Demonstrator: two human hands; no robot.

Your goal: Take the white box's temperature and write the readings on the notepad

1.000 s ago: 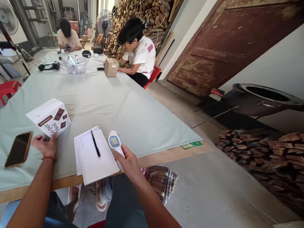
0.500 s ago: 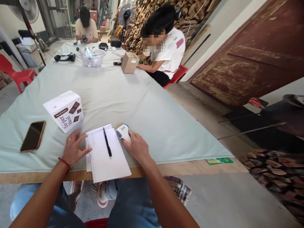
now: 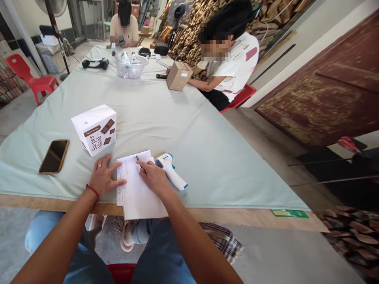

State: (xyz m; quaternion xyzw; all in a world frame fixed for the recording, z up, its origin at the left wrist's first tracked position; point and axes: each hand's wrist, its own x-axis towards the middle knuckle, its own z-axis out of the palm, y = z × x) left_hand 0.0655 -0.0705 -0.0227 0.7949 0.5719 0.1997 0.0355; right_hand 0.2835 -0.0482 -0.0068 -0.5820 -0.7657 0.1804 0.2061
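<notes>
My left hand (image 3: pixel 103 175) lies open with fingers spread, its thumb and forefinger at the left edge of the paper sheets (image 3: pixel 145 207). Over the sheets, my right hand (image 3: pixel 153 177) is closed on a black pen (image 3: pixel 137 157); only the pen's upper end shows past the fingers. A white and blue infrared thermometer (image 3: pixel 173 175) rests on the cloth just right of that hand, apart from its fingers. Behind my left hand stands a white snack box (image 3: pixel 99 136) with brown print. Farther left a phone (image 3: pixel 54 157) lies screen up.
A clear basin (image 3: pixel 132 71) with bottles and a black device (image 3: pixel 95 64) sit toward the table's far end. One person works by a cardboard box (image 3: pixel 178 77) at the right edge; another sits at the far end holding a phone. A green card (image 3: pixel 290 213) lies at the near edge.
My right hand has let go of the thermometer, moved left onto the sheets and taken hold of the pen. The view has shifted, while my left hand stays by the paper's edge.
</notes>
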